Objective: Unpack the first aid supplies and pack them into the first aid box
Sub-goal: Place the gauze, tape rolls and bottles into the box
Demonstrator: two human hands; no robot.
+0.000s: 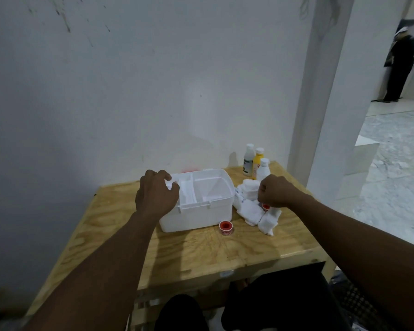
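Note:
An open white first aid box with an inner divided tray stands on the wooden table. My left hand rests on the box's left rim, fingers curled over the edge. My right hand hovers as a fist over a pile of white bandage packs; whether it holds anything is hidden. A red tape roll peeks out just under that hand. Another red tape roll lies in front of the box. Three bottles, two white and one yellow, stand at the back right.
A white wall runs behind the table and a white pillar rises at the right. A person in dark clothes stands far off at the upper right. My dark-clothed knees sit below the table's front edge.

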